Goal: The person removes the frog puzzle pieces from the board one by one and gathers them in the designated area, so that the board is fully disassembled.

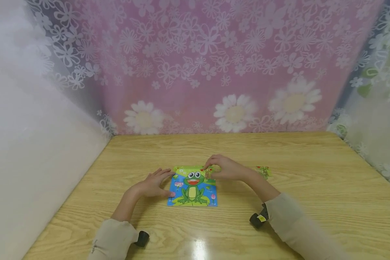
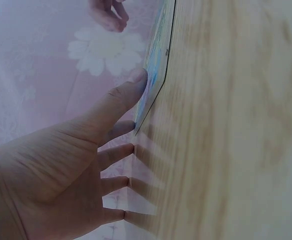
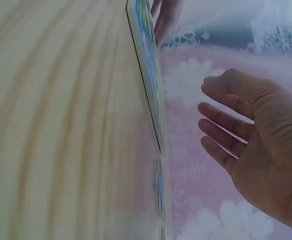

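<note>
A square frog picture puzzle [image 1: 192, 191] lies flat on the wooden table, showing a green frog on a blue and green background. My left hand [image 1: 152, 184] is at its left side with fingers spread. In the left wrist view the thumb [image 2: 131, 90] lies over the puzzle's edge and the other fingertips reach down around its corner. Over the upper right corner of the puzzle hovers my right hand [image 1: 226, 168], hiding part of it. The right wrist view shows that hand [image 3: 251, 130] raised above the board, fingers gently bent with nothing between them.
Beyond my right wrist, a small colourful puzzle piece [image 1: 264, 171] lies on the table [image 1: 312, 159], partly covered by the forearm. Flat pieces [image 3: 159, 190] also show past the board in the right wrist view. A pink flowered curtain [image 1: 195, 72] hangs behind the table.
</note>
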{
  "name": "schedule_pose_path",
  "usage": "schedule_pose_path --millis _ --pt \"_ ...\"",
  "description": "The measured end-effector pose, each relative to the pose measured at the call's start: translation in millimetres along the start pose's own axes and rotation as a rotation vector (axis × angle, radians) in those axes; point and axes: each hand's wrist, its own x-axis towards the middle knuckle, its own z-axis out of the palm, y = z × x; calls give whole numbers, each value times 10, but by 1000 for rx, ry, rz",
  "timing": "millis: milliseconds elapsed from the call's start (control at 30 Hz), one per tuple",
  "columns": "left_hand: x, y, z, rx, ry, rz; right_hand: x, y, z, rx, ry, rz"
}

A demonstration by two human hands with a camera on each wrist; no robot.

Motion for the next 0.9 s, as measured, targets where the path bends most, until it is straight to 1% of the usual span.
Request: schedule_pose_path --millis 200,267,433,533,667,900 --pt "3 36 -22 9 -5 -1 217 -123 139 -19 -19 -37" --pt "9 42 -24 12 -7 -3 282 -134 195 -24 -27 -35" --pt "8 64 -29 13 -12 -10 409 -155 328 -5 -46 -6" --pt "-3 71 -38 10 -11 -9 466 -185 395 37 -50 10" --pt "-11 51 -40 15 -7 -14 537 -198 507 53 -49 27" --pt "-16 27 -28 10 -10 -14 561 -243 641 6 -48 78"
